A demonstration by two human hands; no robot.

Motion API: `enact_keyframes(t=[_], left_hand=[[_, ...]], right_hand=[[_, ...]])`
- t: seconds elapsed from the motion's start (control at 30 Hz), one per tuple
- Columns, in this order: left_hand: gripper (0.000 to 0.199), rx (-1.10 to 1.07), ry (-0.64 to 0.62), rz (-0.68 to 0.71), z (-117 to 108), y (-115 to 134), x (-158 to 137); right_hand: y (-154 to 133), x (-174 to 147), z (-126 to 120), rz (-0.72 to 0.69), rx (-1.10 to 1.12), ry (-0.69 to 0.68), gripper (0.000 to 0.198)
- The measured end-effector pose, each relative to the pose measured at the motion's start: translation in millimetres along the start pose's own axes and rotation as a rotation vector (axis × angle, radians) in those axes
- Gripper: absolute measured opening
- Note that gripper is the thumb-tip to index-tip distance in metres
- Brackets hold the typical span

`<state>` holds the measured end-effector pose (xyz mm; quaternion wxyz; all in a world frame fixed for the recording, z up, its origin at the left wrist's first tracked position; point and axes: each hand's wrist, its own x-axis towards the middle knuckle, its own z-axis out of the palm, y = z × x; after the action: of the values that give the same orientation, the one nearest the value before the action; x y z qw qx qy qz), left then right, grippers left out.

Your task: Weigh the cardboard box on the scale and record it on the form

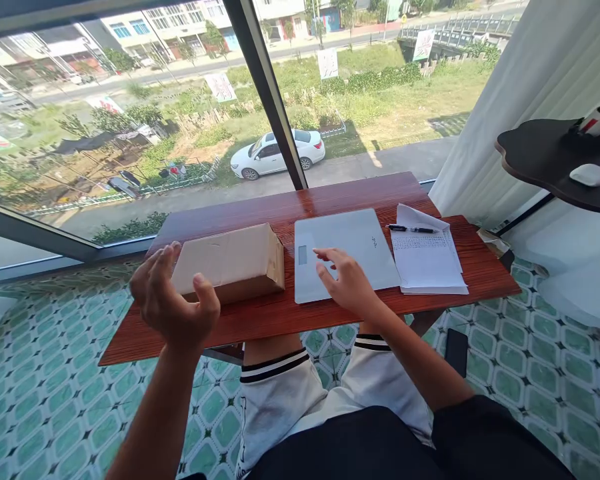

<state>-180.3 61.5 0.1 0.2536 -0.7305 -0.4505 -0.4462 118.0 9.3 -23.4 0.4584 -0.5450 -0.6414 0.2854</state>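
Observation:
A closed brown cardboard box [230, 257] lies on the left part of the dark red wooden table [260, 327]. In front of its left end is my left hand [175, 300], raised with thumb and fingers apart and nothing between them; it hides that end of the box. To the right of the box lies a flat light-grey scale [347, 233] with a small grey display [303, 255] near its left edge. Over the scale's lower middle hovers my right hand [345, 277], fingers loosely bent and apart, holding nothing. Whether its fingertips touch the scale I cannot tell.
Papers with writing [427, 263] lie right of the scale, a black pen [415, 229] across them. A dark shelf [540, 150] with a white case [593, 175] juts in at the right. Behind the table stands a large window; a black phone-like object [457, 352] is below its edge.

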Motion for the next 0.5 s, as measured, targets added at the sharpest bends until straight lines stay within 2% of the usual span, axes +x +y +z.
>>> enact_keyframes(t=[0.07,0.13,0.2,0.33,0.43,0.5], left_hand=[[0.068,-0.026,0.043,0.201,6,31,14],[0.063,-0.071,-0.003,0.300,14,63,26],[0.060,-0.145,0.008,0.403,24,93,33],[0.054,-0.291,-0.061,0.597,44,149,37],[0.048,-0.409,-0.136,0.773,59,191,30],[0.044,-0.478,-0.173,0.875,71,222,21]], right_hand=[[14,3,-21,0.000,-0.018,0.091,0.036],[29,7,-42,0.006,-0.052,0.175,0.034],[45,10,-63,-0.004,-0.108,0.264,0.034],[78,14,-108,-0.038,-0.273,0.404,0.034],[106,15,-141,-0.082,-0.449,0.453,0.031],[124,14,-161,-0.069,-0.614,0.429,0.029]])
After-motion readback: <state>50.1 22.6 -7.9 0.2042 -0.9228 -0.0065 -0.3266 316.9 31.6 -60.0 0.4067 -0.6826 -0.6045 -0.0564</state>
